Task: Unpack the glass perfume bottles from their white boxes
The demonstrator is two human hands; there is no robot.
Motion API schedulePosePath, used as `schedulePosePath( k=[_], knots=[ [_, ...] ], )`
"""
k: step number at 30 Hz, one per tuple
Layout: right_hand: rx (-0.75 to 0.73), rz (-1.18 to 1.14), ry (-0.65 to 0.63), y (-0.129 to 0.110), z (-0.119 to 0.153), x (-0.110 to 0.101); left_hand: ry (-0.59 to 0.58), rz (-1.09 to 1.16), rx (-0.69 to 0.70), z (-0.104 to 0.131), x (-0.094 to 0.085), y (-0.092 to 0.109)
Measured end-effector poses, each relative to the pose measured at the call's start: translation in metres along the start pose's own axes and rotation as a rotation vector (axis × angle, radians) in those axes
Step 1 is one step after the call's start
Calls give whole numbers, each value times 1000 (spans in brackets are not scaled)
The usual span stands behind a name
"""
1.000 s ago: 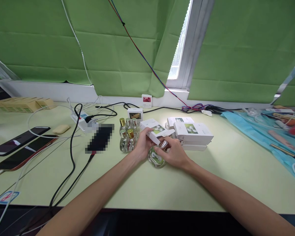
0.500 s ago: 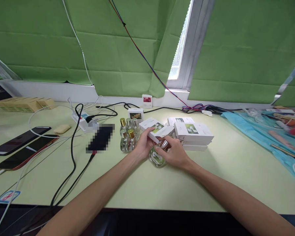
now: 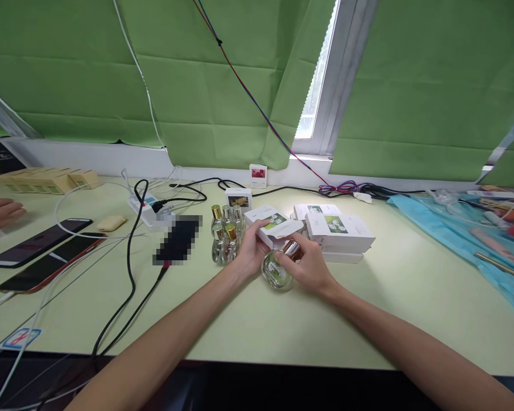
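Observation:
My left hand (image 3: 251,250) is closed around a white box (image 3: 259,213) with a green flower picture, tilted above the table. In my right hand (image 3: 312,266) is a round glass perfume bottle (image 3: 276,270) with a shiny cap, its base toward me. The bottle lies just below the box's near end, where a flap shows. Several small perfume bottles (image 3: 225,244) with gold and silver caps stand left of my left hand. Beyond my right hand are stacked white boxes (image 3: 346,229) with the same kind of picture.
Two phones (image 3: 38,242), a power strip (image 3: 142,211) and loose cables lie on the left. A co-worker's hand (image 3: 0,212) rests near yellow boxes (image 3: 47,180). Small picture boxes (image 3: 239,199) stand behind. A blue plastic sheet (image 3: 449,228) with clutter covers the right side.
A co-worker's hand has come into view at the left edge. My hands keep hold of the box and the perfume bottle, with only slight shifts. The view has moved a little.

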State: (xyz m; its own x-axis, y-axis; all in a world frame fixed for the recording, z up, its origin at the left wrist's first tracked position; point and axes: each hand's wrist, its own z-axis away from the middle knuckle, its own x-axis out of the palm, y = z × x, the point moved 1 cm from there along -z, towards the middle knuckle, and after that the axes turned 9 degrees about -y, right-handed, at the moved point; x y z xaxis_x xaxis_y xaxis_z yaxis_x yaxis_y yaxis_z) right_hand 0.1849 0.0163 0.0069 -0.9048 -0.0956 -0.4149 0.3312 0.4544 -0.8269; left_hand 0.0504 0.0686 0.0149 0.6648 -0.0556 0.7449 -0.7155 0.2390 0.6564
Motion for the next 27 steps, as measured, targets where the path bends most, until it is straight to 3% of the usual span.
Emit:
schedulePosePath(
  k=[8, 18, 27],
  knots=[
    [45, -108, 15, 1, -1, 0, -108, 28, -79, 0, -2, 5],
    [61, -183, 13, 0, 0, 0, -87, 59, -84, -2, 0, 4],
    [151, -258, 185, 1, 0, -3, -68, 119, -43, -2, 0, 5]
  ],
)
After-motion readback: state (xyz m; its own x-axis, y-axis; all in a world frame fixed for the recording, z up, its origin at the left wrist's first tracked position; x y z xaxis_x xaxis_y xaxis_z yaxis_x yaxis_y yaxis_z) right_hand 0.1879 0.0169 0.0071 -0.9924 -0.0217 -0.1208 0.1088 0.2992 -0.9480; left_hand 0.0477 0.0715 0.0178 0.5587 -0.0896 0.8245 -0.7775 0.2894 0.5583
